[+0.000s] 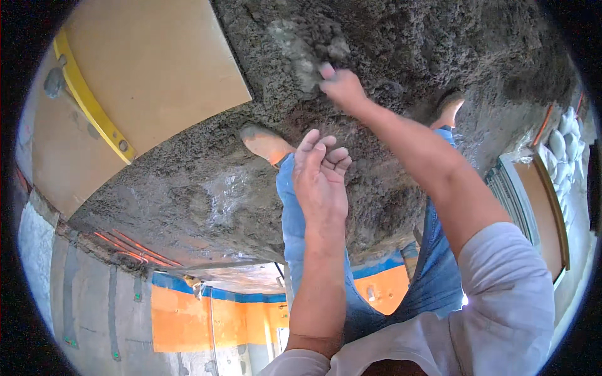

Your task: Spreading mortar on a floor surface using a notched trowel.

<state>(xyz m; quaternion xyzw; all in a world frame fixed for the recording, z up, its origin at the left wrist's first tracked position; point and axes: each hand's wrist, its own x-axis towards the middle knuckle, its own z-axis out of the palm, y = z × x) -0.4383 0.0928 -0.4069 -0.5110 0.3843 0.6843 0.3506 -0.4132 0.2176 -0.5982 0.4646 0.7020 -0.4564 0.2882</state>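
My right hand (345, 93) is closed above the rough grey mortar bed (401, 56), thumb pointing outward. A pale grey smear lies in front of it, blurred by motion; whether this is a tool blade or wet mortar I cannot make out. Between my knees and the mortar, my left hand (321, 182) is raised palm up, its dusty fingers loosely bent and apart, with nothing in it. To the left, a large beige tile (175, 56) lies with its corner near my shoe (266, 144). A yellow spirit level (94, 109) rests on the tiles beside a dark-headed mallet (55, 81).
At the right lean stacked large tiles (517, 194), with pale filled bags (564, 144) behind them. Orange conduits (135, 247) stick out at the left by a grey wall (88, 301). An orange wall with a blue band (182, 319) stands behind me.
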